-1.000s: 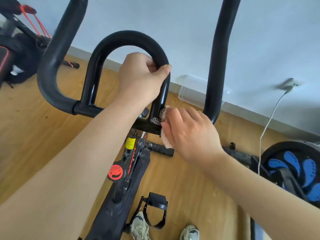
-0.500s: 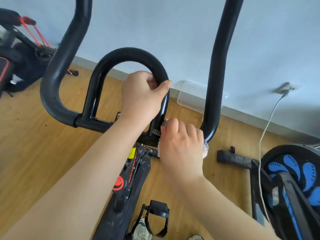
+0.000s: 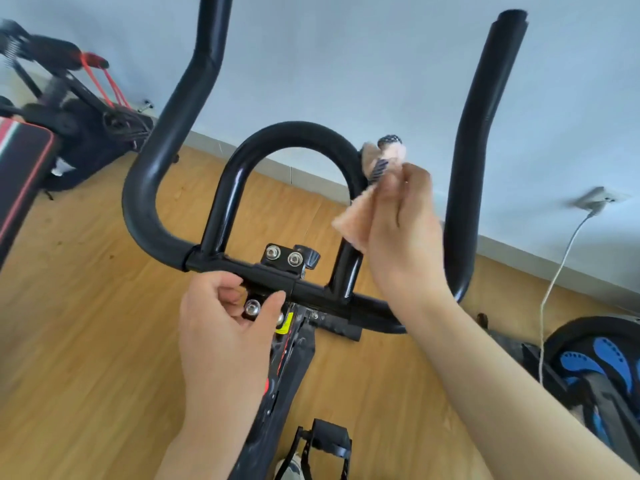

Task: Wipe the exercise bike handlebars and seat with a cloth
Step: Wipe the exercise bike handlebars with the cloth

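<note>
The black handlebars [image 3: 162,188] of the exercise bike fill the middle of the view, with an inner loop [image 3: 294,133] and two outer horns. My right hand [image 3: 405,230] grips a pale pink cloth [image 3: 360,216] with a dark patterned patch and holds it against the right side of the inner loop. My left hand [image 3: 225,327] sits at the centre clamp [image 3: 273,282] of the crossbar, thumb and fingers curled loosely around the clamp and its bolts. The seat is out of view.
The bike frame [image 3: 287,375] and a pedal [image 3: 325,441] run down to the wooden floor. A red and black bench [image 3: 20,161] stands at left, a blue and black machine [image 3: 599,372] at right. A white cable [image 3: 557,271] hangs from a wall socket.
My left hand left the top of the inner loop and dropped to the centre clamp. My right hand rose with the cloth from the crossbar to the loop's right side.
</note>
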